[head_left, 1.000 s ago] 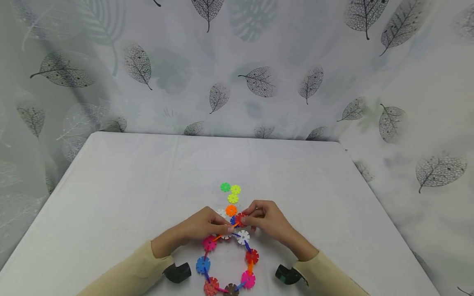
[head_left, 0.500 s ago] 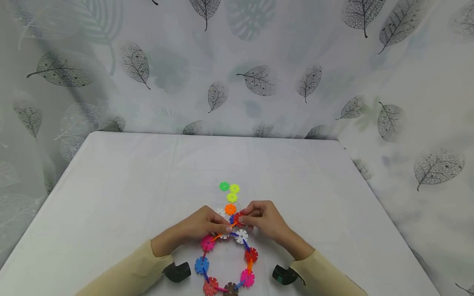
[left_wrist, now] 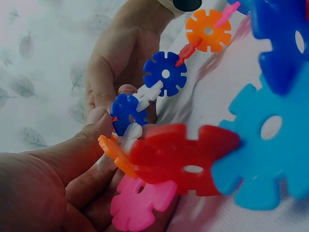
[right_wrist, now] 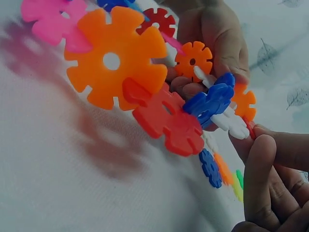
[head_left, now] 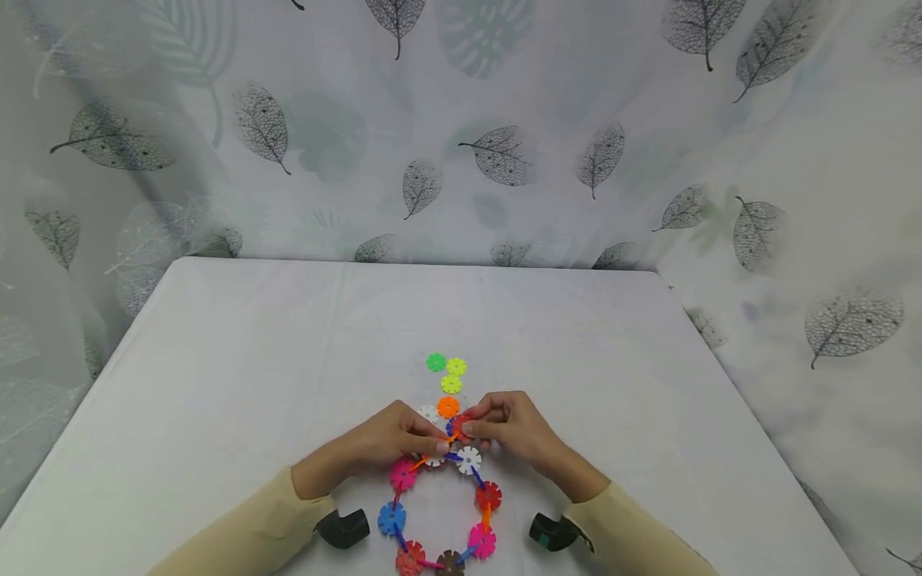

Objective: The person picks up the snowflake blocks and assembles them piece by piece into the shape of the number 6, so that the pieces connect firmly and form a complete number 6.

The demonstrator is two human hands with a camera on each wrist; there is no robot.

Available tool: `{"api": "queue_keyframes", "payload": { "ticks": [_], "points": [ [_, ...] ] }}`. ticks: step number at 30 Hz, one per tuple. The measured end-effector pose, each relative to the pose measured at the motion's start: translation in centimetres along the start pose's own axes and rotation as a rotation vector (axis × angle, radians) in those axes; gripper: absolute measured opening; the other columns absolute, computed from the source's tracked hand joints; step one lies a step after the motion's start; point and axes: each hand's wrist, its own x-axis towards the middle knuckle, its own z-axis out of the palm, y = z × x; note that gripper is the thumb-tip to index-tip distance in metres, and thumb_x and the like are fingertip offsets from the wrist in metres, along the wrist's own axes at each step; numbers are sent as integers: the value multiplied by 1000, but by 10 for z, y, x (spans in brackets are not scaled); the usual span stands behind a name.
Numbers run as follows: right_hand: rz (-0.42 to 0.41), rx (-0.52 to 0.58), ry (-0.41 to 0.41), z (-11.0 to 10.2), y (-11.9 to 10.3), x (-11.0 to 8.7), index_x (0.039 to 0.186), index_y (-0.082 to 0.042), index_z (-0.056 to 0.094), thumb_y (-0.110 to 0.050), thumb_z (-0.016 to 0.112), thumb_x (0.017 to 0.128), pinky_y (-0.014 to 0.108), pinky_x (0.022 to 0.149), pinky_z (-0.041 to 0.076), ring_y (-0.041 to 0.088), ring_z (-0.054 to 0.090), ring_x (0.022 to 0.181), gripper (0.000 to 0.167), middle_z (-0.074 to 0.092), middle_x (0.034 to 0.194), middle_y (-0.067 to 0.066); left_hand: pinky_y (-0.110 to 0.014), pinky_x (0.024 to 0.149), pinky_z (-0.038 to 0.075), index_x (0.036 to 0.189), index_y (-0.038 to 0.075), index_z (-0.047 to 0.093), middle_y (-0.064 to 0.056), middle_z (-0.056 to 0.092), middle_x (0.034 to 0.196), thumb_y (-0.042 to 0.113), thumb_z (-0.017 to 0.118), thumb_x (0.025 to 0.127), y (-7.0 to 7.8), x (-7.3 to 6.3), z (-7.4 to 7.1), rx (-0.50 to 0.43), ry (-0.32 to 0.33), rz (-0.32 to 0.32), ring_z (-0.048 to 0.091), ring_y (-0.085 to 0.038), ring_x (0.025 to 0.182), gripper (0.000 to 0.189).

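Note:
Flower-shaped plastic interlocking discs are slotted into a ring on the table; a white disc, a blue disc and a brown disc belong to it. At the ring's far side, my left hand pinches an orange disc, joined to the chain beside a white disc. Just to its right, my right hand pinches a red disc between thumb and fingers. Only the red disc's edge shows in the right wrist view, touching or close to the orange one; whether they are slotted together cannot be told.
Loose discs lie beyond the hands: green, two yellow, one of them nearer, orange, white and blue. A white cloth covers the table. Black wrist devices hang under both sleeves.
Both hands keep nearly the same place and grip. The red disc in my right hand has tilted slightly, and the head view has shifted a little.

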Motion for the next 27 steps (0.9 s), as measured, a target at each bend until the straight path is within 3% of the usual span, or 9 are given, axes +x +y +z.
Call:
{"api": "queue_keyframes", "payload": {
  "ticks": [6, 13, 18, 27],
  "points": [
    [27, -3, -8, 0, 1, 0, 99, -2, 72, -18, 79, 90, 24, 61, 47, 18, 64, 65, 20, 77, 91, 7, -25, 67, 47, 105, 7, 81, -3, 74, 82, 23, 73, 95, -2, 1, -1, -7, -19, -11, 57, -14, 75, 21],
    [-113, -101, 0, -2, 0, -7, 97, -3, 68, -13, 78, 90, 25, 65, 52, 23, 69, 72, 15, 76, 87, 5, -27, 69, 49, 107, 6, 80, -3, 76, 85, 26, 73, 95, -3, 3, 1, 22, 0, -9, 61, -16, 78, 24],
    [-122, -109, 0, 1, -2, -7, 94, -2, 66, -11, 78, 90, 25, 64, 52, 23, 68, 73, 15, 76, 88, 6, -26, 67, 52, 104, 5, 81, -3, 74, 80, 24, 74, 94, -2, 2, 3, 21, 13, 9, 62, -14, 74, 22],
    [-98, -88, -25, 3, -1, -2, 93, -2, 68, -13, 77, 91, 26, 62, 52, 20, 66, 68, 14, 75, 83, 5, -21, 58, 39, 101, 8, 82, 0, 68, 71, 24, 76, 93, -2, 2, 1, 42, 20, -3, 50, -12, 66, 19]
  ]
}}
